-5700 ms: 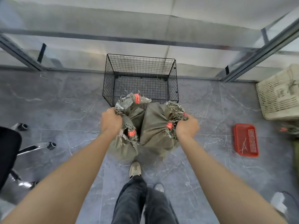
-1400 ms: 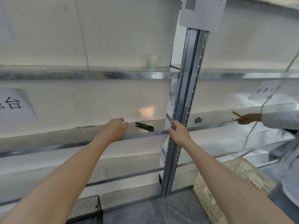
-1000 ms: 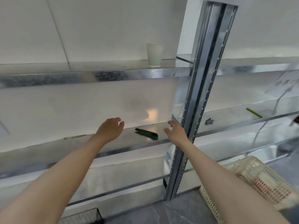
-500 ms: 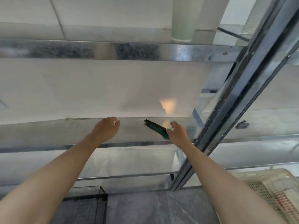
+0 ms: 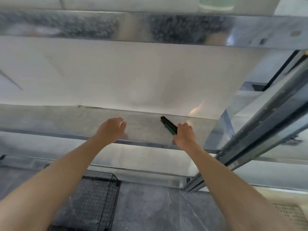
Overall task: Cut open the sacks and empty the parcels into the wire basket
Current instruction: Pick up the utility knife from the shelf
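A black and green utility knife (image 5: pixel 168 124) lies on the metal shelf (image 5: pixel 143 130) in front of me. My right hand (image 5: pixel 184 135) has its fingers curled over the knife's near end. My left hand (image 5: pixel 111 130) rests on the shelf's front edge to the left, fingers loosely apart and holding nothing. The black wire basket (image 5: pixel 93 197) stands on the floor below the shelf, under my left forearm. The sacks are out of view.
An upper metal shelf (image 5: pixel 150 25) runs across the top with a pale cup (image 5: pixel 216 4) on it. A slanted steel upright (image 5: pixel 260 130) rises at the right. A cream plastic crate (image 5: pixel 290 214) sits at the lower right on the grey floor (image 5: pixel 150 210).
My right hand has closed its fingers over the near end of the knife on the shelf. The view has moved closer to the shelf and tilted down. My left hand stays on the shelf edge.
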Available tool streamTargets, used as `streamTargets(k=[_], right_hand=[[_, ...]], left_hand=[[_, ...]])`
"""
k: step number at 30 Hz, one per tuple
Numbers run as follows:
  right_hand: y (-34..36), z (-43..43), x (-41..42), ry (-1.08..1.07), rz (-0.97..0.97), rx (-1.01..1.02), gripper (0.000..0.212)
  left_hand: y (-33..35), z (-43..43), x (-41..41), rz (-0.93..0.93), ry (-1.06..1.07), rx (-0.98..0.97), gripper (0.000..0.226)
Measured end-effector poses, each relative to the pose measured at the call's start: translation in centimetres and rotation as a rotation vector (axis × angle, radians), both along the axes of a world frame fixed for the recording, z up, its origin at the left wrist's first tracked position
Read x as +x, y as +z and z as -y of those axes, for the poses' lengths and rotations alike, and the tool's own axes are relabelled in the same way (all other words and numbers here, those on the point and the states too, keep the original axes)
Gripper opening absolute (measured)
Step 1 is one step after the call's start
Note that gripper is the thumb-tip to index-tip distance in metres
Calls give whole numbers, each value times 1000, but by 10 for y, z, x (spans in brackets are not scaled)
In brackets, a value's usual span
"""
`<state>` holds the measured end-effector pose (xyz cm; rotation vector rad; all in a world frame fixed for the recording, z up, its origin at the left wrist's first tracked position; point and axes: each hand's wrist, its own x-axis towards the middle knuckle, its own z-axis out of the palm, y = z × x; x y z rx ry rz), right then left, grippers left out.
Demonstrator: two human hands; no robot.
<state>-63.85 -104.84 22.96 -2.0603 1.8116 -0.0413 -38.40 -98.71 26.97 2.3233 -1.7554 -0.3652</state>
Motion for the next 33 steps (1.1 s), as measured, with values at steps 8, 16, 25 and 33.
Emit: streamTargets(k=[8, 16, 25, 33], right_hand=[[14, 1, 1, -78, 247, 210, 26], [64, -34, 27, -158, 794, 636, 36], [99, -64, 58, -158, 1010, 850, 34], [113, -85, 83, -168, 1100, 775, 20]], left_hand=[[12, -8, 5, 5, -10, -31, 36], [40, -38, 20, -1, -34, -85, 37], [71, -79, 41, 16, -27, -109, 38], [81, -104, 57, 36, 0, -108, 42]])
